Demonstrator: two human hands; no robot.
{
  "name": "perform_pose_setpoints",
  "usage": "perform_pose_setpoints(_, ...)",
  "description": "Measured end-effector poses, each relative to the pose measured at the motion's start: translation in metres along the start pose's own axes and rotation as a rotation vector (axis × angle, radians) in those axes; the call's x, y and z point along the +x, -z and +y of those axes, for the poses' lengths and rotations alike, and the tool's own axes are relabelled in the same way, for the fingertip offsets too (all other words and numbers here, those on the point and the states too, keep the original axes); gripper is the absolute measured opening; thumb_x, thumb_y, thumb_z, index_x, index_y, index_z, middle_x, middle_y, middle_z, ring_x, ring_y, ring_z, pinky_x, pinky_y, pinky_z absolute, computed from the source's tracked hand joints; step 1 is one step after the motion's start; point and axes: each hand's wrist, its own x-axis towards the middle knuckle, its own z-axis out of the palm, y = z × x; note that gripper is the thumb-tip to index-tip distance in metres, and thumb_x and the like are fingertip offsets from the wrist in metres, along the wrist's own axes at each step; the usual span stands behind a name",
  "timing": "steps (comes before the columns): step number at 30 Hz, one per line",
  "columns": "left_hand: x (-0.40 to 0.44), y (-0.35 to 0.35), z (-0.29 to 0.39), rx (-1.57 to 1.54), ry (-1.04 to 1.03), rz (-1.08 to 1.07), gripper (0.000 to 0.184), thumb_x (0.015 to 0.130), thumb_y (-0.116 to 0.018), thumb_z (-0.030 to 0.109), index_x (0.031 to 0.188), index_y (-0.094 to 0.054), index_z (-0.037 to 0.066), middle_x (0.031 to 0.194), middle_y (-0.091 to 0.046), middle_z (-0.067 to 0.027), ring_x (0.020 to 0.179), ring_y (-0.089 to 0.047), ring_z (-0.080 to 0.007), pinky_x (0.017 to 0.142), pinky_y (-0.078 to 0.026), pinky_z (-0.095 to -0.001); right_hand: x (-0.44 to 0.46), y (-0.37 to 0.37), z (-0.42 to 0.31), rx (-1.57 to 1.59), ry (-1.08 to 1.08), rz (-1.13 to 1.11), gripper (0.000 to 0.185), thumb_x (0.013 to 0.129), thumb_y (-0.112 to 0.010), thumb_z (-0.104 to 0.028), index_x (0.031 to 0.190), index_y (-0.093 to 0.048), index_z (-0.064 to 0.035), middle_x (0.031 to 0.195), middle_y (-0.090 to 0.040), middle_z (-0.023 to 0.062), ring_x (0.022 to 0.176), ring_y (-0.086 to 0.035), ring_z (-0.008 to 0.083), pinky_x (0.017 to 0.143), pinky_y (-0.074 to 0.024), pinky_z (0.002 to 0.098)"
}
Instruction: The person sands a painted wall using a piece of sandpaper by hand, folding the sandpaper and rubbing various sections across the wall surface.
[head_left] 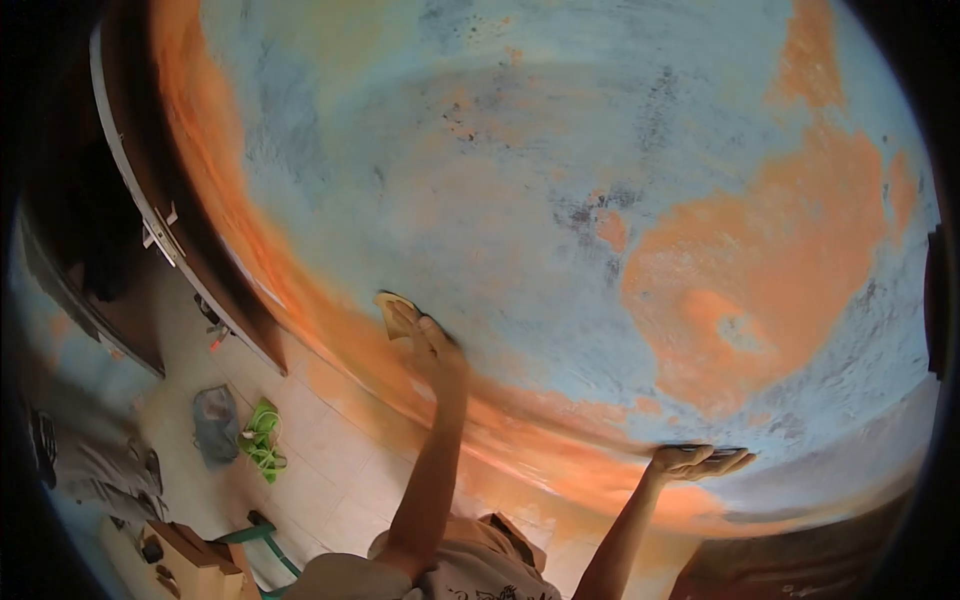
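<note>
A wall [480,240] fills most of the view, its light blue surface broken by orange patches and dark scuffs. Against its lower left part, my left hand [432,350] presses a folded tan sheet that looks like sandpaper [394,314], the fingers lying over it. Lower and further right, my right hand [695,463] rests on the wall with its palm up and fingers stretched out. A thin dark line shows along the top of that hand; whether it is shadow or a thing under the hand, I cannot tell.
On the tiled floor [330,450] lie a grey bag [215,425] and a bright green bag [263,440]. An open cardboard box [195,560] stands at lower left, beside a green bar [270,545]. A curved metal-edged frame [140,190] runs down the left.
</note>
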Motion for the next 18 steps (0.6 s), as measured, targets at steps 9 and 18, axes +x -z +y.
perform_pose_setpoints(9,-0.106,-0.106,-0.020,-0.156,-0.507,-0.261,0.049,0.090,-0.048,-0.002,0.137,-0.035,0.007,0.153,-0.025,-0.0133,0.142,-0.022,-0.0228,0.113,-0.025,-0.0386,-0.006,-0.005,0.008,0.046,-0.012,0.029,0.053,0.102,-0.038,-0.032,0.140,-0.036,0.0042,0.148,-0.026,0.0268,0.138,-0.028,0.0392,0.110,-0.0299,0.0504)
perform_pose_setpoints(18,-0.026,-0.048,-0.046,0.272,-0.115,0.349,0.050,0.102,-0.036,0.024,0.143,-0.030,-0.003,0.155,-0.019,-0.0198,0.141,-0.025,-0.0340,0.115,-0.023,-0.0392,0.005,-0.007,-0.010,0.016,-0.063,0.081,0.053,0.101,-0.037,-0.034,0.139,-0.038,0.0038,0.146,-0.029,0.0277,0.136,-0.031,0.0404,0.109,-0.0322,0.0509)
